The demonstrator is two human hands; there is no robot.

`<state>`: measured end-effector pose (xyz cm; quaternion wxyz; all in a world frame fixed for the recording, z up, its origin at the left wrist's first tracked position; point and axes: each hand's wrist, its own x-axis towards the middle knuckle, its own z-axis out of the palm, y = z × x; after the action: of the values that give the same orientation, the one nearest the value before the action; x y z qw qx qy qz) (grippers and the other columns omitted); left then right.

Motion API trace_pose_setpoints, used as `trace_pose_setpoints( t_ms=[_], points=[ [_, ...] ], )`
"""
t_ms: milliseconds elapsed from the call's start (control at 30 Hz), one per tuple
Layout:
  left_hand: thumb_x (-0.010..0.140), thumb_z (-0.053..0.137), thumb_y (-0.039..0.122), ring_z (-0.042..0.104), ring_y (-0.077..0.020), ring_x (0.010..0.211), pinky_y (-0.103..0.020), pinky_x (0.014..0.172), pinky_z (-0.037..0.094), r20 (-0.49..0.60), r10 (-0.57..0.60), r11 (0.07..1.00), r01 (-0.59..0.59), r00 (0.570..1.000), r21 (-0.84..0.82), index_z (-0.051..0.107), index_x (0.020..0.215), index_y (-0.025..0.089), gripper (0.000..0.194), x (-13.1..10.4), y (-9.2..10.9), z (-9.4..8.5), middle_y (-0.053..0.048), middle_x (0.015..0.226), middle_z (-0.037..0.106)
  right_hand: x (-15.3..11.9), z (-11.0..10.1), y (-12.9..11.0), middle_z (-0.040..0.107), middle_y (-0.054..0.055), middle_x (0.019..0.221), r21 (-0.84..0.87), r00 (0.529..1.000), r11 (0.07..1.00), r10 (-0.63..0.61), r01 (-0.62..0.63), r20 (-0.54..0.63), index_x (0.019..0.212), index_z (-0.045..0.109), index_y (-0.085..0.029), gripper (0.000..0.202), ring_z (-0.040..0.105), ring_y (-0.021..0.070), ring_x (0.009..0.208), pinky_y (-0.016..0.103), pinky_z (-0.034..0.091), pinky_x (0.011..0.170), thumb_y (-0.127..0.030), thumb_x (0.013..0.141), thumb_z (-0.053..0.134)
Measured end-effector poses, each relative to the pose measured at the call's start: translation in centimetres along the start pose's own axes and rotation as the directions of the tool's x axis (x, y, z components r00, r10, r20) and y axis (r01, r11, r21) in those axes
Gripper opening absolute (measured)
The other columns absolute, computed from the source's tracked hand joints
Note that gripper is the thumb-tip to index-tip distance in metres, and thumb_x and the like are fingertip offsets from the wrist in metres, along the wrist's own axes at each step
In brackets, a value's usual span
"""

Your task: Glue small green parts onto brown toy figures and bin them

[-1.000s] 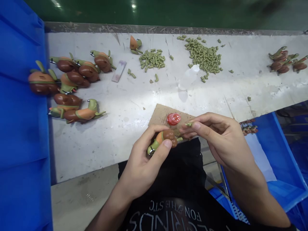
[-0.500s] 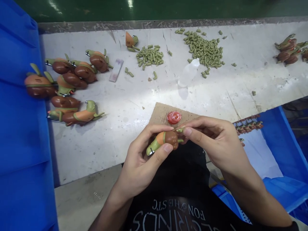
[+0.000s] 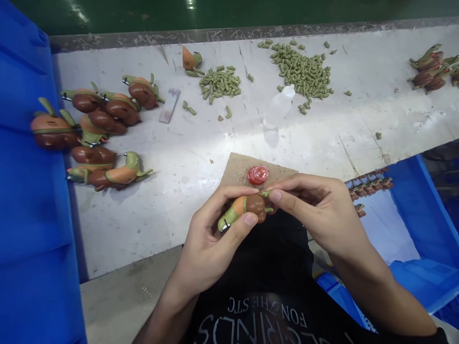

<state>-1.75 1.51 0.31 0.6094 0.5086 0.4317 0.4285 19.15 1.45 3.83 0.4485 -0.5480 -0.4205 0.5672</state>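
So the turtle-like figurine (image 3: 255,204) is over the table's near edge, held in the left hand (image 3: 211,239), fingers and thumb closed around its body. Right hand (image 3: 319,210) has a tiny green piece (image 3: 265,194) pinched at the fingertips, right by the brown end; can't tell if they touch. Just beyond, there's a glossy red blob (image 3: 257,175) on cardboard (image 3: 233,165). Farther out: translucent bottle (image 3: 278,109), and a big heap of green bits (image 3: 303,71).
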Motion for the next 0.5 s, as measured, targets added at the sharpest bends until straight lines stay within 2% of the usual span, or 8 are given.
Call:
trace_pose_setpoints(
  t_ms=[133,267,400,500],
  points=[
    [0.112,0.081,0.03,0.08,-0.014,0.11,-0.02,0.1,0.064,0.023,0.025,0.999,-0.026,0.999,0.033,0.083,0.125,0.033,0.014,-0.13,-0.29,0.11,0.003,0.117,0.083,-0.22,-0.01,0.25,0.093,-0.001,0.101,-0.065,0.999,0.997,-0.043,0.042,-0.014,0.098,0.095,-0.031,0.008,0.09,0.0162,0.092,0.021,0.072,0.083,-0.025,0.094,0.1],
    [0.112,0.081,0.027,0.079,-0.0116,0.116,-0.017,0.104,0.061,0.021,0.075,0.995,-0.076,0.997,0.07,0.082,0.129,0.035,0.019,-0.36,-0.58,0.18,0.005,0.124,0.083,-0.47,0.15,0.36,0.093,-0.002,0.101,-0.117,0.995,0.989,-0.096,0.091,-0.035,0.098,0.094,-0.03,0.012,0.089,0.0189,0.096,0.026,0.072,0.087,-0.022,0.093,0.101],
    [0.112,0.082,0.027,0.078,-0.0101,0.118,-0.015,0.106,0.06,0.037,0.063,0.996,-0.066,0.997,0.062,0.082,0.129,0.037,0.02,-0.46,-0.53,0.08,0.006,0.125,0.083,-0.68,0.37,0.33,0.092,-0.001,0.102,-0.164,0.993,0.981,-0.115,0.107,-0.037,0.098,0.094,-0.029,0.009,0.089,0.0209,0.098,0.031,0.071,0.09,-0.023,0.095,0.099],
    [0.111,0.083,0.029,0.078,-0.0119,0.116,-0.019,0.104,0.061,0.037,0.05,0.998,-0.051,0.998,0.046,0.082,0.127,0.037,0.018,-0.45,-0.43,0.0,0.005,0.123,0.083,-0.71,0.47,0.43,0.092,0.0,0.103,-0.158,0.992,0.98,-0.125,0.12,-0.024,0.098,0.093,-0.028,0.005,0.088,0.0224,0.1,0.034,0.07,0.09,-0.025,0.097,0.097]
  ],
)
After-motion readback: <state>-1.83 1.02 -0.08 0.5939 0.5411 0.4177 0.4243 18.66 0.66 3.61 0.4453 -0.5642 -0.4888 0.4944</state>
